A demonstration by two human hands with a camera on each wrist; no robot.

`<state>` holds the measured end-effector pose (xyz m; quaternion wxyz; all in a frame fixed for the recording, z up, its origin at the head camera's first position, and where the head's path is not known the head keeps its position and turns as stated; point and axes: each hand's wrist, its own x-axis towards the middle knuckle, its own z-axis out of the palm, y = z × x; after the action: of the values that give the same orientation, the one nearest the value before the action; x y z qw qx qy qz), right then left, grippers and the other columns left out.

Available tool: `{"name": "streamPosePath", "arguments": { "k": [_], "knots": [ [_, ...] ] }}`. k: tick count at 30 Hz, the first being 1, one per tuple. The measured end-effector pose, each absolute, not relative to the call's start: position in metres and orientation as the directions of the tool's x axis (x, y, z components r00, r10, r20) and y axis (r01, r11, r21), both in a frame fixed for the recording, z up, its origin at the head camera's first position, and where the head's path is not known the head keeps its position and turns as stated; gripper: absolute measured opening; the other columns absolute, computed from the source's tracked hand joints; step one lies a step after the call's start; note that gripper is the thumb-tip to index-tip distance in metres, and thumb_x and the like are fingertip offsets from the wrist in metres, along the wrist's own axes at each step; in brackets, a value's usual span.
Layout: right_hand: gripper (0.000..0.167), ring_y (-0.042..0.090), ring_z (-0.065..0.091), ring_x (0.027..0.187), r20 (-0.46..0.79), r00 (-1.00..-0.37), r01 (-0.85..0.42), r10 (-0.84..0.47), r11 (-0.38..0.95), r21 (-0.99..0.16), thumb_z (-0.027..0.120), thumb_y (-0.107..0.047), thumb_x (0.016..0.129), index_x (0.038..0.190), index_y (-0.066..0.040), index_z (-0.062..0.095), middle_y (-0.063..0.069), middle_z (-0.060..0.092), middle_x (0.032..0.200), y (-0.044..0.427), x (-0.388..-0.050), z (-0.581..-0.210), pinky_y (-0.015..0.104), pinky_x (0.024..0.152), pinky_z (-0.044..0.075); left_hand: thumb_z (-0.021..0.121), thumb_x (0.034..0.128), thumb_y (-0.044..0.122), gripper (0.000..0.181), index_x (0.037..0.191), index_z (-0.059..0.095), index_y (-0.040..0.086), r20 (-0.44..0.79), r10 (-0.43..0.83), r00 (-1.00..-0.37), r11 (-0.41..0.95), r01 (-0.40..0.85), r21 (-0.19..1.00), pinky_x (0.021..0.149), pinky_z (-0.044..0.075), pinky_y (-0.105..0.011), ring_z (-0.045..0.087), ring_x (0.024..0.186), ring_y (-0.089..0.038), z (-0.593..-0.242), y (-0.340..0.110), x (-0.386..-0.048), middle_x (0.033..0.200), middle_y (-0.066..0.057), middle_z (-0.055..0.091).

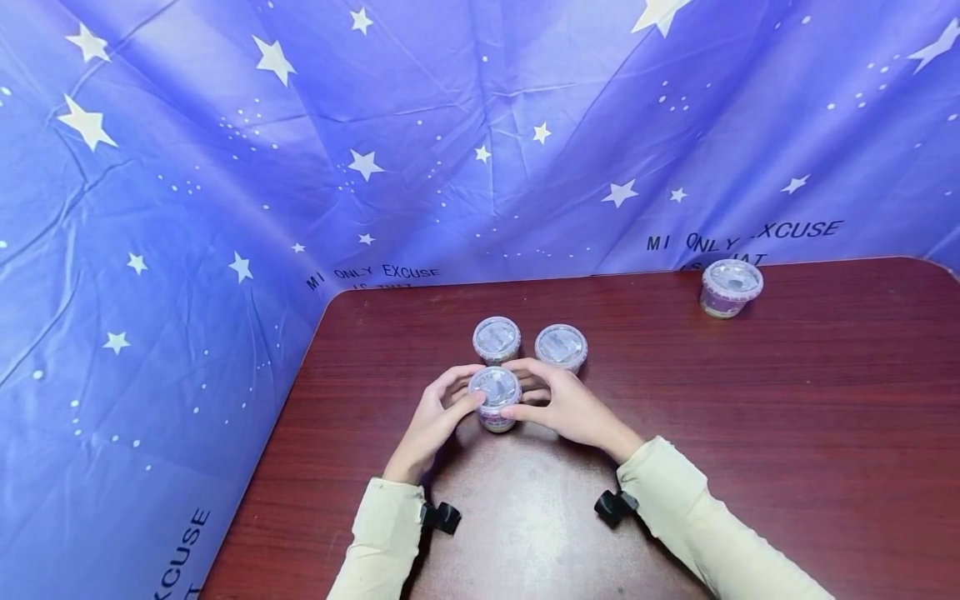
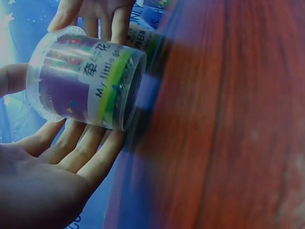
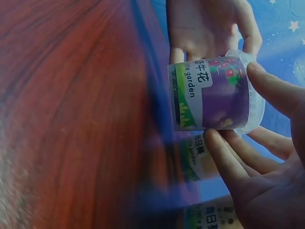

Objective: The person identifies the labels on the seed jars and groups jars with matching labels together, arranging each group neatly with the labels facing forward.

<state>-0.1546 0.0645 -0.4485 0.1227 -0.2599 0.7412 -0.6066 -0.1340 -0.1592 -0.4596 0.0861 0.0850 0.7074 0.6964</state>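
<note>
Both hands hold one small clear plastic tub (image 1: 498,398) upright between them, over the middle of the table. It has a translucent lid and a purple, white and green label reading "My little garden" (image 2: 86,78). On the tub's left side, my left hand (image 1: 437,417) curls its thumb and fingers round it near the lid. From the right, my right hand (image 1: 567,406) grips it the same way, thumb at the rim in the right wrist view. Whether the base touches the table cannot be told. Just behind stand two similar lidded tubs, one straight behind (image 1: 497,338) and one behind right (image 1: 562,345).
Another lidded tub (image 1: 731,287) stands at the table's far right back edge. The dark red wooden table (image 1: 810,433) meets a blue star-printed curtain (image 1: 465,200) behind and on the left. Black camera mounts (image 1: 444,518) sit at both wrists.
</note>
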Motion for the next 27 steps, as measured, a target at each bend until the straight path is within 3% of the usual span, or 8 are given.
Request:
{"name": "streamPosePath", "arguments": {
  "k": [10, 20, 27],
  "knots": [
    [0.056, 0.03, 0.065, 0.112, 0.22, -0.832, -0.34, -0.509, 0.154, -0.928, 0.081, -0.01, 0.083, 0.131, -0.002, 0.054, 0.013, 0.063, 0.124, 0.052, -0.151, -0.454, 0.031, 0.095, 0.055, 0.061, 0.0927, 0.004, 0.044, 0.136, 0.056, 0.001, -0.034, 0.197, -0.98, 0.026, -0.029, 0.999, 0.096, 0.051, -0.022, 0.062, 0.115, -0.012, -0.465, -0.164, -0.135, 0.134, -0.019, 0.061],
    [0.056, 0.025, 0.065, 0.11, 0.229, -0.838, -0.373, -0.495, 0.213, -0.903, 0.08, -0.013, 0.084, 0.131, -0.004, 0.053, 0.01, 0.062, 0.122, 0.048, -0.146, -0.444, 0.033, 0.09, 0.057, 0.057, 0.0925, 0.002, 0.044, 0.136, 0.058, 0.007, -0.071, 0.151, -0.986, 0.063, -0.062, 0.996, 0.091, 0.051, -0.02, 0.063, 0.11, -0.013, -0.458, -0.163, -0.135, 0.133, -0.014, 0.062],
    [0.059, 0.024, 0.068, 0.105, 0.216, -0.853, -0.398, -0.474, 0.326, -0.857, 0.079, -0.017, 0.086, 0.135, -0.001, 0.051, 0.012, 0.065, 0.122, 0.054, -0.141, -0.439, 0.035, 0.087, 0.059, 0.061, 0.0924, 0.002, 0.046, 0.138, 0.054, 0.001, -0.047, 0.139, -0.989, 0.056, -0.04, 0.998, 0.094, 0.05, -0.02, 0.062, 0.117, -0.018, -0.455, -0.158, -0.134, 0.135, -0.019, 0.06]
  ]
}}
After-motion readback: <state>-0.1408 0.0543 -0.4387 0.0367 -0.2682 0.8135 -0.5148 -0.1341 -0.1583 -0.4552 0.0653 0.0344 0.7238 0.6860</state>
